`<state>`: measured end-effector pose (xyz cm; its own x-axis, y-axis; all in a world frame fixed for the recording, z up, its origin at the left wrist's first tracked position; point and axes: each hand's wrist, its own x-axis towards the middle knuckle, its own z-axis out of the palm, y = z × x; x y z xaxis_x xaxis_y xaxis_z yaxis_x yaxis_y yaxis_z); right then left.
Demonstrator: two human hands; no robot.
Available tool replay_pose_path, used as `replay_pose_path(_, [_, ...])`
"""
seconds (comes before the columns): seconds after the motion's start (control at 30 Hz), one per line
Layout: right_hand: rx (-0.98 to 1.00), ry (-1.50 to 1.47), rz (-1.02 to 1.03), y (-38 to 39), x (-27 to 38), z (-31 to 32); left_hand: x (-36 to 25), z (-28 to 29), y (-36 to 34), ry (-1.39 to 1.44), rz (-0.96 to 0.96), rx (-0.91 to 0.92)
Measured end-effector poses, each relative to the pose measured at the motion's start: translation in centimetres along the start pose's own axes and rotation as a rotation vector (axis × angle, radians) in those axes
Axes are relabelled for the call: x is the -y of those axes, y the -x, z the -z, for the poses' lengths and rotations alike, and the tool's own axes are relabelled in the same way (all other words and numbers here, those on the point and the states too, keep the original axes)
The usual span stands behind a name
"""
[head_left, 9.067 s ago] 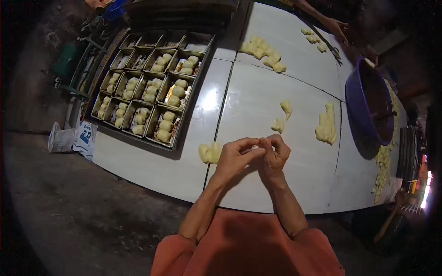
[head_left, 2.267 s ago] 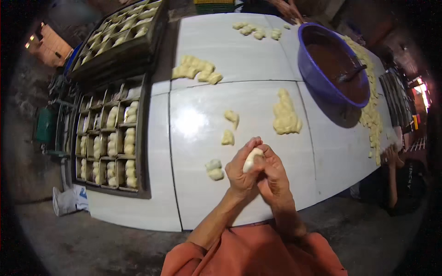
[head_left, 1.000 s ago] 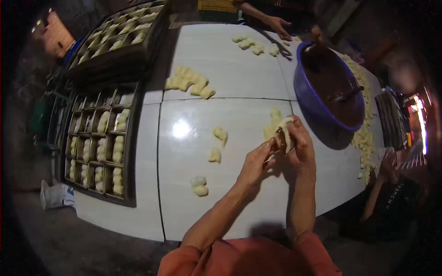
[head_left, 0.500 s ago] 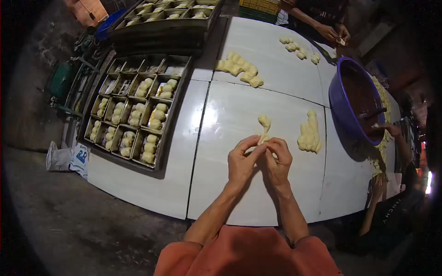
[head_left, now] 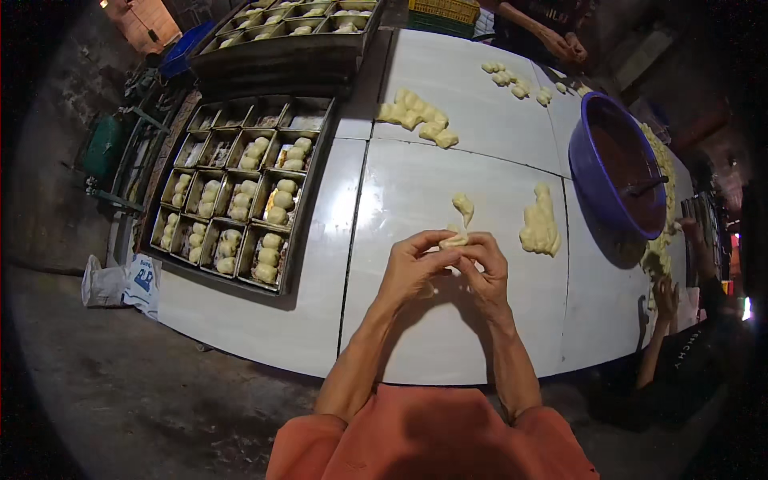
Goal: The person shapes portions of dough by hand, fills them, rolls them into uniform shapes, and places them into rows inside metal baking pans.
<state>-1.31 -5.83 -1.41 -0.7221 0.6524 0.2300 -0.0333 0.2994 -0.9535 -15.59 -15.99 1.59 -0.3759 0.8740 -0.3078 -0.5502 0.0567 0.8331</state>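
Close together over the white table, my left hand [head_left: 406, 268] and my right hand [head_left: 490, 268] pinch a small piece of pale dough [head_left: 454, 240] between thumbs and fingertips. Part of it is hidden by the fingers. Just beyond the fingertips lies a small twisted scrap of dough [head_left: 462, 206] on the tabletop. A larger flattened lump of dough [head_left: 541, 224] rests to the right of my right hand. Farther off, a cluster of joined dough pieces [head_left: 416, 116] sits on the table.
At left, a sectioned metal baking tray [head_left: 300, 232] holds dough balls, several per filled compartment. Behind it stands another filled tray [head_left: 280, 56]. A purple basin [head_left: 578, 160] stands at right. Small dough pieces [head_left: 512, 82] lie near a co-worker's hands [head_left: 566, 46]; another co-worker's hand [head_left: 664, 296] is at right.
The dough scrap beyond my fingertips now shows a gap from the piece in my hands, where they looked joined. A far co-worker's hands have drawn back from the table, without the earlier pale piece.
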Motion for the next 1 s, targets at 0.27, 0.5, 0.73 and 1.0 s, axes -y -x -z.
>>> replay_pose_path(0.27, [-0.230, 0.130, 0.130, -0.2, 0.7, -2.8, 2.1, 1.6, 0.2, 0.147, 0.096, 0.062])
replay_pose_path(0.5, [-0.118, 0.183, -0.101, -1.2, 1.2, -2.8, 2.7, 1.9, 0.3, 0.107, 0.075, -0.121])
replay_pose_path(0.73, [0.066, 0.006, -0.170, -1.1, 1.7, -2.5, 2.4, 3.8, 0.2, 0.110, 0.059, -0.108])
replay_pose_path(1.0, [0.361, 0.643, 0.041, -2.2, 0.4, -2.1, 1.8, 5.0, 5.1, -0.833, -0.081, -0.238])
